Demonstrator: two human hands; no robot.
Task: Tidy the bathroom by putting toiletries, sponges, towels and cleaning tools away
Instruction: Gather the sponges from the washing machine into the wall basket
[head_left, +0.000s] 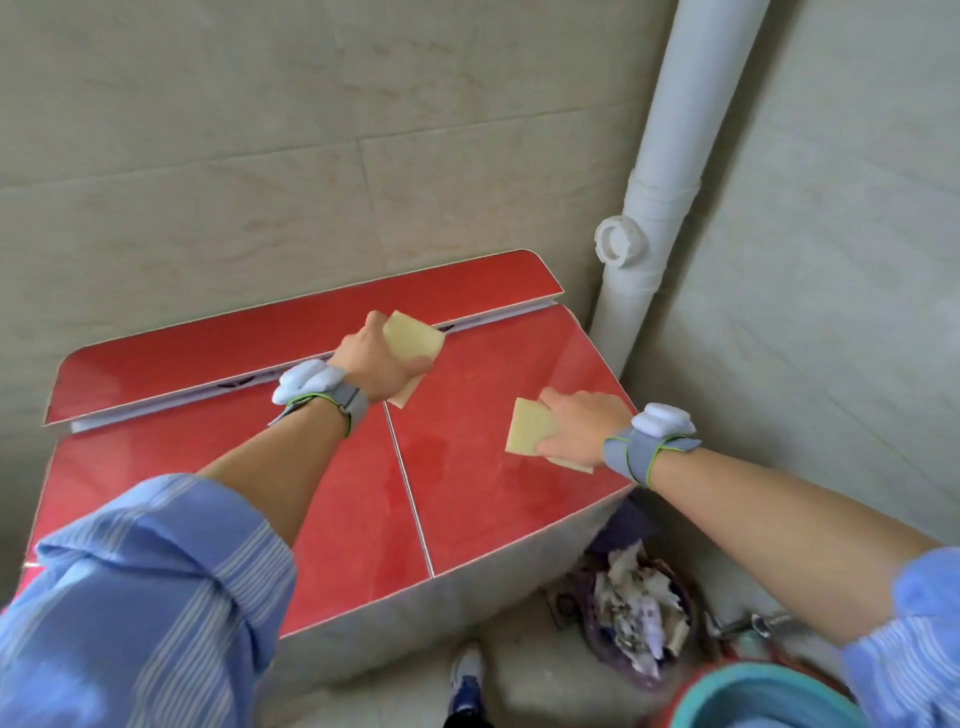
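Both hands hold a sponge at the red counter, and nothing is put away yet

The left hand (384, 366) has its fingers curled round the far sponge (414, 336), near the gap at the back of the red counter (467, 519); I cannot tell if this sponge is lifted or rests on the top. The right hand (579, 431) grips the near sponge (531, 427), which lies flat on the counter near its right edge. In my judgement the tidying is at an early or middle point: the two sponges are collected but have no place yet, and I see no shelf or box for them. On the floor stand a waste bin (639, 608) full of paper and a teal basin (753, 699); they may need attention afterwards
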